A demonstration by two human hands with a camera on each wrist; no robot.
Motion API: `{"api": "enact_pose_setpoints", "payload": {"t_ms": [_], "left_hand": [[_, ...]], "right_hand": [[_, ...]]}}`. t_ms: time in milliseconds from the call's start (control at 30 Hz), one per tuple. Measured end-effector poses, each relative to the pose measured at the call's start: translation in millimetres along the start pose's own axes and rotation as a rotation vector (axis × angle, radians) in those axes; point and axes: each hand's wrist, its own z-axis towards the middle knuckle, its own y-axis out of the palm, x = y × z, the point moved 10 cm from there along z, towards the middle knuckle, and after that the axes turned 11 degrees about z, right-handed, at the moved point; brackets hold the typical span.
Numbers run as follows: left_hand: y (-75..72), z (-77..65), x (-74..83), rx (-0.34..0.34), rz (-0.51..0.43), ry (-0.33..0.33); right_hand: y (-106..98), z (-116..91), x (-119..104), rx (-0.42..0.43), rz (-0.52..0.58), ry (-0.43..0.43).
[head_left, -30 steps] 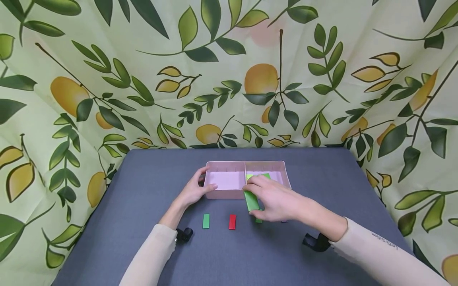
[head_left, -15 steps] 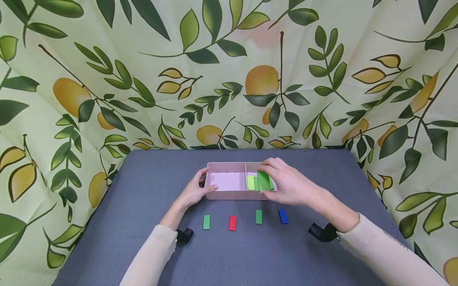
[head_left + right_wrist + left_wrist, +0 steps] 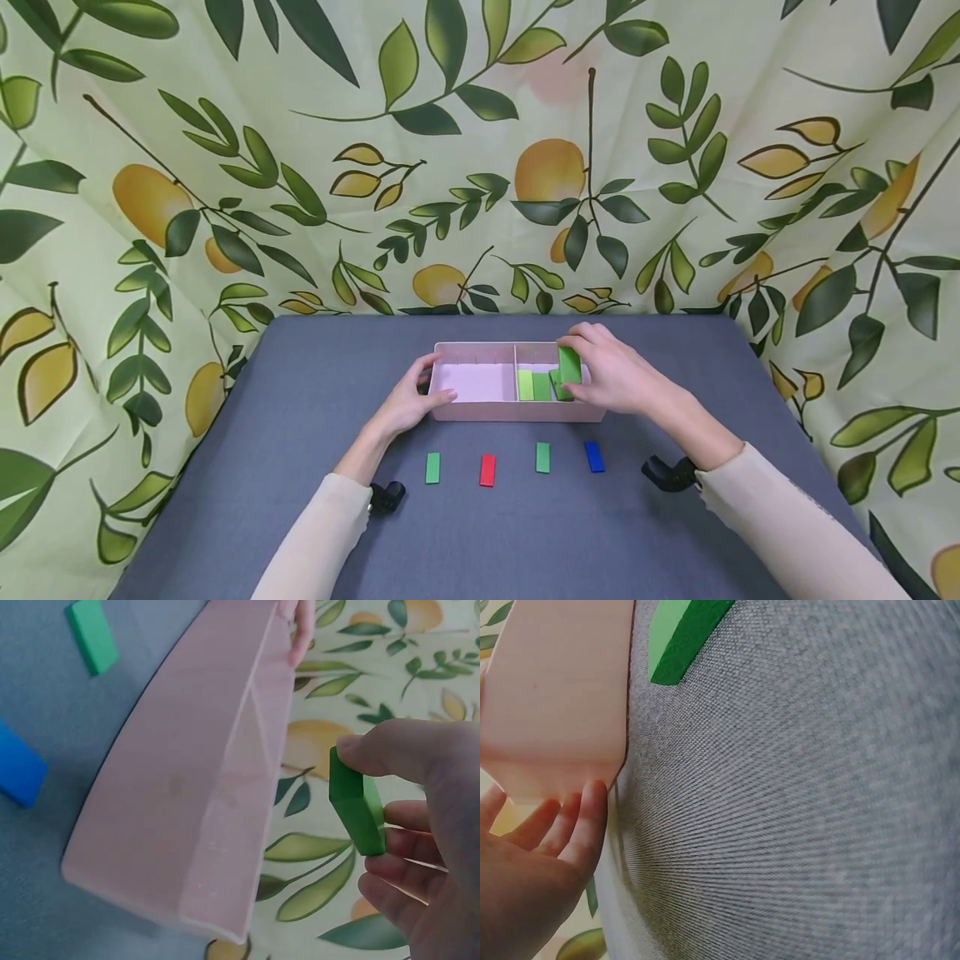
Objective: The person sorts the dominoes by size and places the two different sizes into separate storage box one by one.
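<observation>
A pink two-compartment box [image 3: 487, 412] lies lengthwise across the table. My left hand [image 3: 408, 402] holds its left end, thumb over the front rim; in the left wrist view the fingertips [image 3: 592, 796] touch the end wall. Over the right compartment, my right hand [image 3: 622, 372] pinches a green block [image 3: 358, 806] between thumb and fingers, tilted above the box's right end. Beneath it in that compartment lie a yellow-green block [image 3: 525, 385] and a green block [image 3: 542, 387] side by side, with another green block [image 3: 556, 383] partly hidden. The left compartment's pale floor shows bare.
In front of the box a row of small blocks lies on the grey cloth: a green one [image 3: 432, 468], a red one [image 3: 487, 471], a second green one [image 3: 542, 457] and a blue one [image 3: 595, 457]. A leaf-patterned curtain [image 3: 480, 225] rises behind the table.
My right hand has carried the green block from the box's front edge rightward and back, over the right compartment, uncovering the blocks inside and the row's right end. My left hand stays put.
</observation>
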Motion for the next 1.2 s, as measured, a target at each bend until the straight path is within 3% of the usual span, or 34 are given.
{"api": "enact_pose_setpoints", "payload": {"t_ms": [400, 1200], "left_hand": [[-0.2, 0.2, -1.2, 0.000, -0.005, -0.012], [-0.5, 1.2, -2.7, 0.004, -0.001, -0.010]], "right_hand": [[16, -2, 43, -0.039, -0.024, 0.131], [53, 1, 79, -0.190, -0.136, 0.128]]}}
